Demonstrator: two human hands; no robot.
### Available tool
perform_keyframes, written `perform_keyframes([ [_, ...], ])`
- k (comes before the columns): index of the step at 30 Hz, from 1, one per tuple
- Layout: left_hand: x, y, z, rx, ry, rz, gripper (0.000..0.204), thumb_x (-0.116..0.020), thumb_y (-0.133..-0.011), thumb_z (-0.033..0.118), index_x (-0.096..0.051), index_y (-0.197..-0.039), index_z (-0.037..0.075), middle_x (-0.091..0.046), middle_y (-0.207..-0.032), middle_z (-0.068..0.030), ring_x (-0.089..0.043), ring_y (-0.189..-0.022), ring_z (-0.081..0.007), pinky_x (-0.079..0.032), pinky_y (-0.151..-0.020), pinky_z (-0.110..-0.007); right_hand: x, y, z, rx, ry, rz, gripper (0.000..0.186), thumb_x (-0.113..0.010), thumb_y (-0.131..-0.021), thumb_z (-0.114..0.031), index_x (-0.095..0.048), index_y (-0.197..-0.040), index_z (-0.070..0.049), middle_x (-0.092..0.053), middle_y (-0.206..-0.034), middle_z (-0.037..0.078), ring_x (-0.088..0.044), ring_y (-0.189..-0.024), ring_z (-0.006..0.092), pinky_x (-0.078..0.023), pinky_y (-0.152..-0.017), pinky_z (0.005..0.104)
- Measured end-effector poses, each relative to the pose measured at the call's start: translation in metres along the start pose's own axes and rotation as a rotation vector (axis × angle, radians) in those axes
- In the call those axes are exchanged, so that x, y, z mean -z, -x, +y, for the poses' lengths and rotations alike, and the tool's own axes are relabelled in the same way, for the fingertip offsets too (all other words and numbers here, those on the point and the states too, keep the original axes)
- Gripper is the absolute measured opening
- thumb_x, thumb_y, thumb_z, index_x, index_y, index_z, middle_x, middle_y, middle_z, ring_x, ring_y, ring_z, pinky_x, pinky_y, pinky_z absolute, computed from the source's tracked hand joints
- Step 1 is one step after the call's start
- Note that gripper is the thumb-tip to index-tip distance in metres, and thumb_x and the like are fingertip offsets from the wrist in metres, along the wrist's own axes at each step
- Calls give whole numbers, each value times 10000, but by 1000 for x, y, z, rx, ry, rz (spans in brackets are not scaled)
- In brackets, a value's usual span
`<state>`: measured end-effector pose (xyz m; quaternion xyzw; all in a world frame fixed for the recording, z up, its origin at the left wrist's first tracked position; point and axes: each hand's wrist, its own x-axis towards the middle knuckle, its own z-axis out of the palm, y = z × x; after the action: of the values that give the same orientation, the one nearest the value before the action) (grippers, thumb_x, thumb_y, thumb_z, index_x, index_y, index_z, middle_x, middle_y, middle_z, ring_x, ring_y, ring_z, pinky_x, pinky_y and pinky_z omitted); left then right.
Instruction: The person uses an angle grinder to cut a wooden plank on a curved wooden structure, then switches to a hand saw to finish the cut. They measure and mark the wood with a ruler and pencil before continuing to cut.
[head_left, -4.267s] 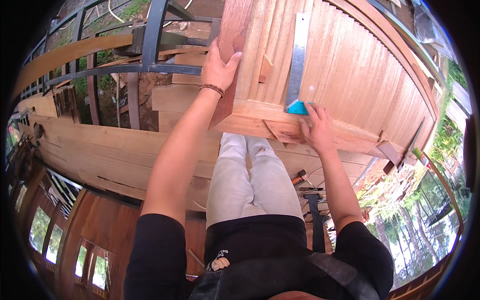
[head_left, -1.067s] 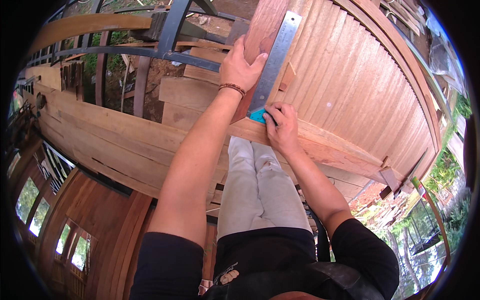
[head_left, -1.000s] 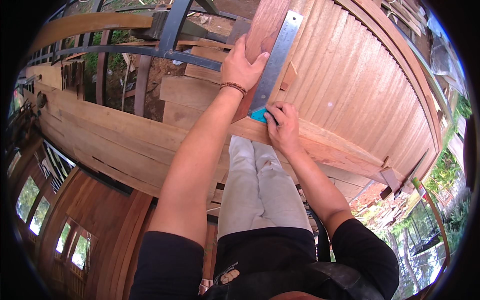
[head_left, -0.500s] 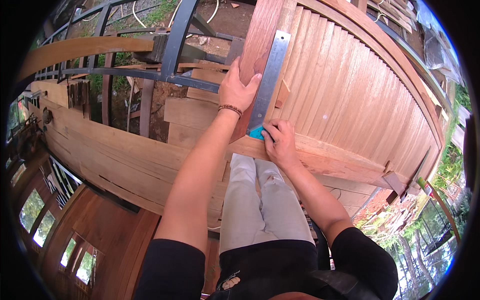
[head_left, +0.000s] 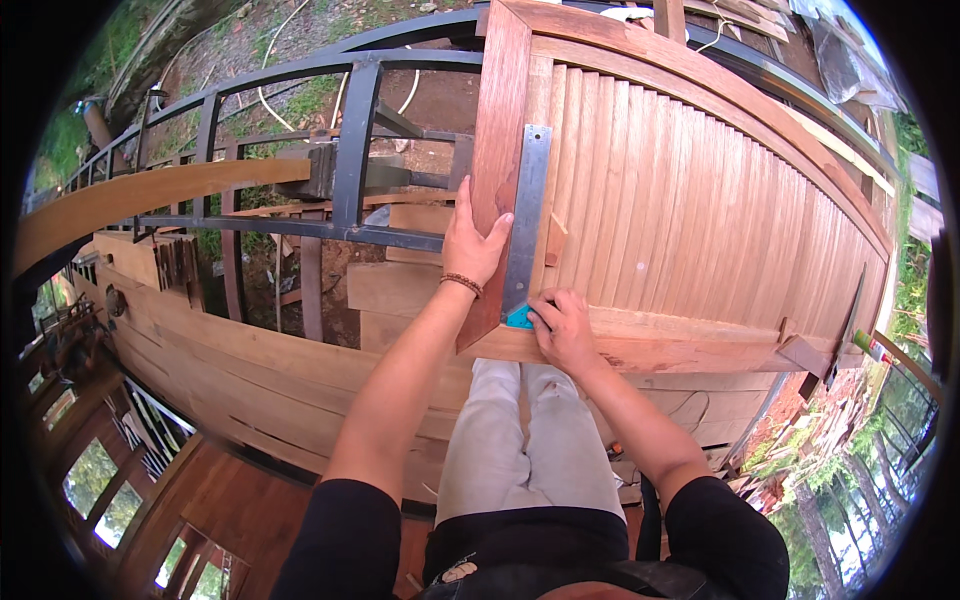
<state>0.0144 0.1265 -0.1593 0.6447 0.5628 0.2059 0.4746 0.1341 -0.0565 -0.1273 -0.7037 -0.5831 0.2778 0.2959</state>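
Note:
A slatted wooden panel (head_left: 690,210) in a reddish frame lies before me. My left hand (head_left: 476,240) grips the frame's left side piece (head_left: 503,110), fingers along its outer edge and thumb across the top toward the steel blade. That blade belongs to a try square (head_left: 527,220), lying along the side piece's inner edge. With fingers closed, my right hand (head_left: 563,328) holds its teal stock (head_left: 519,317) at the corner with the near rail (head_left: 660,352). A small wooden offcut (head_left: 555,241) rests on the slats beside the blade.
Dark metal framework (head_left: 358,150) stands on the left, with a curved wooden strip (head_left: 180,185) across it. Planks (head_left: 250,340) run along the near left. A long thin dark blade (head_left: 848,325) and a wooden block (head_left: 803,353) lie at the panel's right end.
My view has tilted, so the panel and hands sit lower in the picture. Both hands keep about the same places on the side piece and the try square.

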Motion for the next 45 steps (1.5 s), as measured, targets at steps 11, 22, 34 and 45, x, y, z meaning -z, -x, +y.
perform_keyframes([
  [11, 9, -2, 18, 132, -255, 42, 958, -858, -717, 307, -392, -1499, 9, -588, -1352, -296, -610, -1214, -438, -502, -1031, -453, 7, 4, 3, -90, 114, 20, 183, -739, -829, -63, -732, -1011, -83, -626, -987, 79, -582, -957, 306, -438, -854, 436],
  [22, 171, 37, 68, 86, -359, -860, 761, -870, -669, 347, -567, -1280, 7, -715, -1042, -243, -663, -1095, -407, -534, -938, -460, 117, -70, -76, 288, 583, 137, 373, -747, -789, -153, -691, -1155, -115, -637, -1303, 137, -553, -1290, 322, -397, -1105, 520],
  [34, 134, 42, 70, -111, 16, 178, 720, -827, -814, 113, -485, -1422, -68, -618, -1304, -247, -589, -1266, -344, -460, -1073, -397, -22, -34, -88, -548, -720, 52, 379, -753, -936, -191, -616, -1201, 43, -728, -1084, 201, -715, -1010, 287, -551, -884, 380],
  [45, 21, -24, 36, 40, -184, -106, 1137, -885, -721, 291, -216, -1567, -72, -464, -1487, -332, -492, -1378, -428, -409, -1151, -416, -94, -88, -69, -659, -685, 530, 310, -647, -986, -51, -559, -1274, 22, -690, -1028, 109, -673, -932, 169, -547, -842, 327],
])
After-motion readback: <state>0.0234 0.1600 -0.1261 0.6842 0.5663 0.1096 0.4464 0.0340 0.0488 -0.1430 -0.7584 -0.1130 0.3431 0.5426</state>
